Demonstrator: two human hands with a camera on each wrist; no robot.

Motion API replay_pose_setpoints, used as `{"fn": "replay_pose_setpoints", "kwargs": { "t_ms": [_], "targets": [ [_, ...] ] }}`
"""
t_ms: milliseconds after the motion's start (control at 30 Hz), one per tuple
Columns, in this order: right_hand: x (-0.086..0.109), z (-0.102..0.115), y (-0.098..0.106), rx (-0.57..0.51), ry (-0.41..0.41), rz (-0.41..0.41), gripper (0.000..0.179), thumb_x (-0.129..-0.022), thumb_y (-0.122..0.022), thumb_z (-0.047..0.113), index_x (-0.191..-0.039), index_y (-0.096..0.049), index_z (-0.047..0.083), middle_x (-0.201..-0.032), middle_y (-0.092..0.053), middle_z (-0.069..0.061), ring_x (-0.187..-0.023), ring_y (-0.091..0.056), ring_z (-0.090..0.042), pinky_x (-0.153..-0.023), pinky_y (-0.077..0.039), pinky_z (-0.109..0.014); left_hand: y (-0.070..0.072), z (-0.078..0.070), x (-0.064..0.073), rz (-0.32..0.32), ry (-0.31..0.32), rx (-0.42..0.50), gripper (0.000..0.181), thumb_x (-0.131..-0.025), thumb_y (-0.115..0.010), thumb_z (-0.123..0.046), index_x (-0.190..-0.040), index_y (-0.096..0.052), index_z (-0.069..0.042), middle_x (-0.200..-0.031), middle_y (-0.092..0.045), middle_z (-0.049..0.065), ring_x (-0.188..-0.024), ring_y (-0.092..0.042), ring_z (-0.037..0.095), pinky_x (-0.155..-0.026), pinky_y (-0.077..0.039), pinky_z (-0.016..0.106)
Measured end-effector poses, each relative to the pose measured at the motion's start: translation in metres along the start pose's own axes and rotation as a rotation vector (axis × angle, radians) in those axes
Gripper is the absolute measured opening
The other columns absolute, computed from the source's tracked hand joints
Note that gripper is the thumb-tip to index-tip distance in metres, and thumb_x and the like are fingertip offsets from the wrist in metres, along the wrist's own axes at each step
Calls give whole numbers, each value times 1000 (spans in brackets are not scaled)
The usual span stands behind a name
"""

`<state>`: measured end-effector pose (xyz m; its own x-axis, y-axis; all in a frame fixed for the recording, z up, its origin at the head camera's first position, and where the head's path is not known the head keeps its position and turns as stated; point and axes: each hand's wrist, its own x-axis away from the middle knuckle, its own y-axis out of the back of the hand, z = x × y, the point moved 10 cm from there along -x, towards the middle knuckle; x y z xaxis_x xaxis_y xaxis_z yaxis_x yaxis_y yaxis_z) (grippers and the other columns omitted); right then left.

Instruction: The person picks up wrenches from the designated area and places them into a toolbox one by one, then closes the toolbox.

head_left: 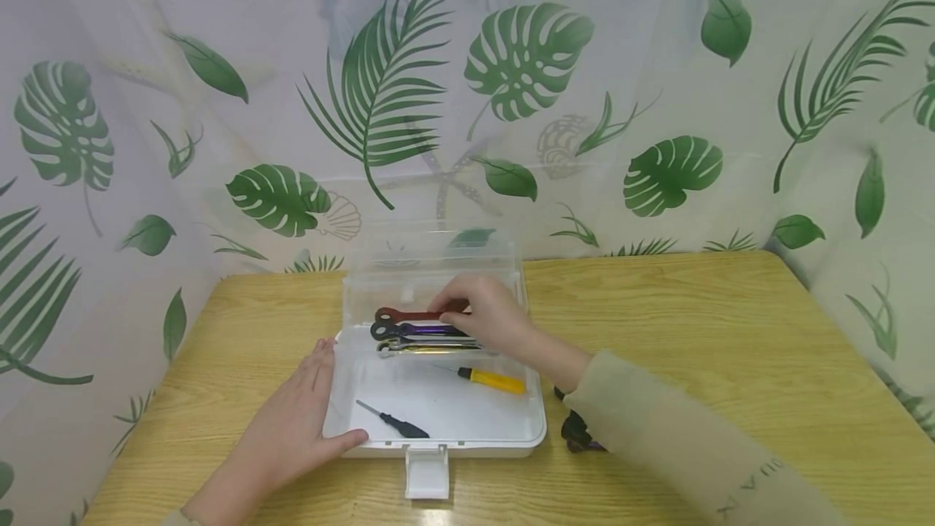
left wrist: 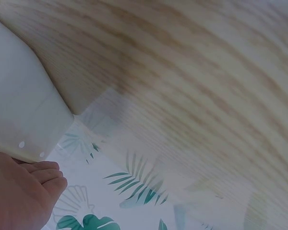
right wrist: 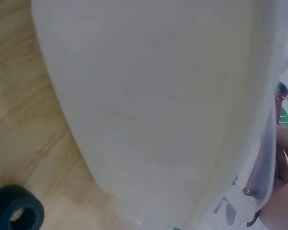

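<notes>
A white plastic toolbox (head_left: 438, 420) stands on the table with its clear lid (head_left: 431, 266) raised at the back. My right hand (head_left: 491, 311) pinches a red wrench (head_left: 398, 316) over the rear of the box; the red wrench (right wrist: 279, 98) also shows at the right wrist view's edge. Just in front of it lie a purple wrench (head_left: 420, 331) and silver wrenches (head_left: 409, 343). Nearer the front are a yellow-handled screwdriver (head_left: 497, 381) and a black screwdriver (head_left: 404, 426). Along the box's left side rests my left hand (head_left: 285, 420), fingers extended, thumb at the front rim.
On the table right of the box are dark tools (head_left: 577, 433), partly hidden by the right sleeve (head_left: 657, 420). A white latch (head_left: 427, 473) hangs from the box's front. The leaf-patterned backdrop (head_left: 570, 144) rises behind the wooden table (head_left: 657, 307).
</notes>
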<state>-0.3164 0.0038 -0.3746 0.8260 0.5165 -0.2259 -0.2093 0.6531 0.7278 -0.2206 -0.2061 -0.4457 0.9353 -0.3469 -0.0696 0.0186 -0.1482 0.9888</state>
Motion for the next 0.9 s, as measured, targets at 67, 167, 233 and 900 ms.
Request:
{"fn": "replay_pose_setpoints", "kwargs": {
  "t_ms": [67,167,233,900],
  "targets": [
    [0,-1,-1,6,2,-5,15,-94,-78,0,-105,-84,9,-104,-82,-5,-93,-73,-17,-87,-65,-26,0,0,0,3,3,3,122,-88,-69,-73,-160,-27,17,-168,-31,35,-157,-36,48,-126,-39,58],
    [0,-1,-3,15,2,-7,16,-94,-78,0,-104,-84,9,-104,-82,-4,-94,-74,-18,-88,-65,-28,-1,1,0,9,8,6,122,-88,-69,-73,-160,-27,16,-168,-31,34,-157,-35,48,-126,-39,58],
    [0,-1,-4,27,-1,-6,16,-94,-78,0,-104,-84,10,-104,-82,-4,-95,-74,-18,-89,-65,-29,-1,1,0,11,11,6,122,-88,-69,-73,-160,-27,16,-168,-31,34,-157,-35,48,-126,-39,58],
    [4,-10,-1,29,-81,-100,21,-95,-77,0,-113,-82,10,-112,-82,-5,-100,-76,-19,-94,-66,-33,0,0,0,16,9,14,121,-89,-69,-73,-160,-27,16,-169,-29,34,-157,-34,48,-127,-38,58]
  ]
}}
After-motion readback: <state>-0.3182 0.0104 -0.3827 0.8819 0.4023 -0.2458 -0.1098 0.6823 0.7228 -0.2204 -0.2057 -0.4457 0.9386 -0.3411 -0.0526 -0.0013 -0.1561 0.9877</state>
